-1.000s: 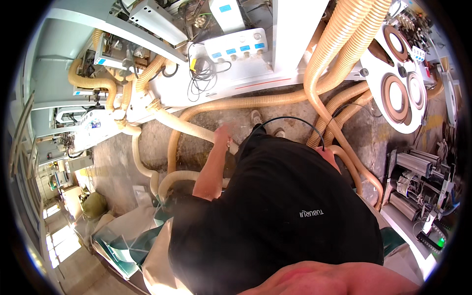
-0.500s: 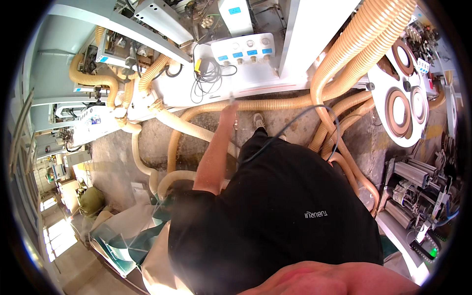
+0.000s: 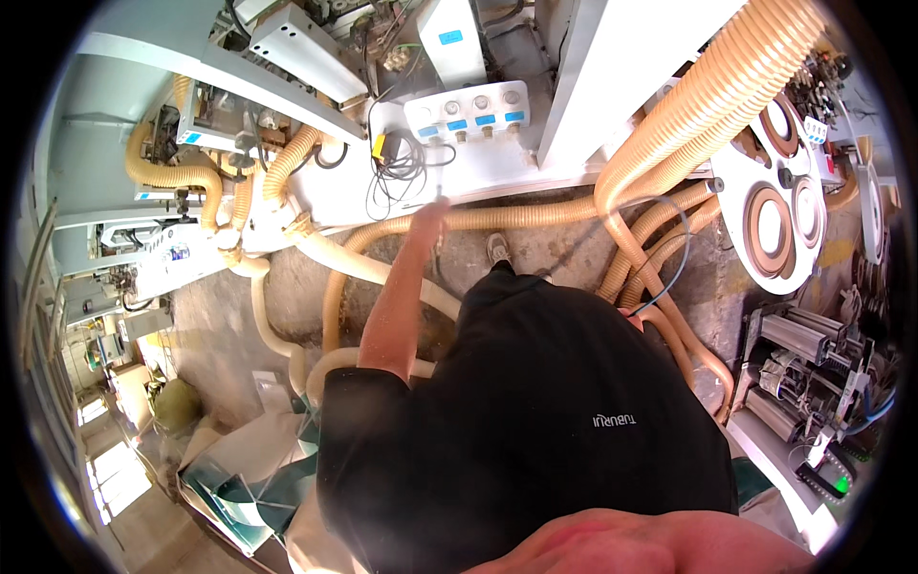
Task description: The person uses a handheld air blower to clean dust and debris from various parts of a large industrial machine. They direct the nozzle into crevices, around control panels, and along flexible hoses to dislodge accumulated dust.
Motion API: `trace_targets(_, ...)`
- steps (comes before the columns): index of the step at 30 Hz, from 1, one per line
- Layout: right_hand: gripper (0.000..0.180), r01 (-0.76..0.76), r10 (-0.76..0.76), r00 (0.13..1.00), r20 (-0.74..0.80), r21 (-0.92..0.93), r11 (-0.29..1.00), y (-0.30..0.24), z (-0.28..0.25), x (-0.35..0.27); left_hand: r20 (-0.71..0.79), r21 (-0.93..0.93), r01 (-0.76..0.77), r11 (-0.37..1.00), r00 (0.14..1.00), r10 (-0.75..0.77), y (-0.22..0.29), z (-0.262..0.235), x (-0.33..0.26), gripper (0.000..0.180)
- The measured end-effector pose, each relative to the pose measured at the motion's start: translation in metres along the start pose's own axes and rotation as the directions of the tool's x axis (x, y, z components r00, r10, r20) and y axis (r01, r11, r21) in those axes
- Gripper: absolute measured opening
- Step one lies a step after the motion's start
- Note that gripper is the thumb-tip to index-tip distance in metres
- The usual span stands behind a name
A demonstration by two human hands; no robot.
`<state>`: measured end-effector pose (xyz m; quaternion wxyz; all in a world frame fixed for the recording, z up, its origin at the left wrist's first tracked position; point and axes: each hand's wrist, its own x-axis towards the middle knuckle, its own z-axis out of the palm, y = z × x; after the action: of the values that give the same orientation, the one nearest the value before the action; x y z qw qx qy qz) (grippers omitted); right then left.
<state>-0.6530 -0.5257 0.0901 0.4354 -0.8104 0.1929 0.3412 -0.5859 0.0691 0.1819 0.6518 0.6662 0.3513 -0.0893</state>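
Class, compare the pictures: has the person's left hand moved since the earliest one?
Yes. Judged against the white gauge panel, the left hand has moved forward, up the picture, and is now closer to that panel.

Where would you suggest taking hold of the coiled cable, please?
Probably grip the coiled cable at its bunched middle, with the left hand coming from the person's side: its loops gather beside the yellow piece and spread toward that hand.
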Motion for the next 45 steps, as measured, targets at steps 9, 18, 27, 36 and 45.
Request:
trace_targets(9,0.030,-0.079,0.100,0.993,0.057,-0.286,0.955,-0.096,0.003,-0.044,-0.232,-0.256,0.362,0.896,0.877,-0.421,-0.079,-0.048,-0.086,0.036)
trace_targets(18,0.030,0.009,-0.012,0.993,0.117,0.031,0.999,-0.066,0.008,0.021,0.108,-0.092,0.158,0.983,0.983,-0.148,0.015,0.017,-0.076,0.036)
trace_targets(27,0.027,-0.089,0.088,0.996,0.016,0.126,0.988,-0.042,-0.003,0.006,0.225,-0.166,0.084,0.983,0.973,-0.045,0.119,0.137,0.003,0.047)
trace_targets(36,0.023,-0.163,0.212,0.969,-0.130,0.309,0.937,-0.026,0.022,-0.067,0.169,-0.258,0.108,0.960,0.983,-0.066,0.167,0.187,0.131,0.044)
trace_targets(45,0.018,-0.252,0.340,0.822,-0.456,0.244,0.937,-0.100,0.067,-0.134,0.348,-0.483,0.325,0.813,0.923,-0.163,0.172,0.246,0.307,0.008)
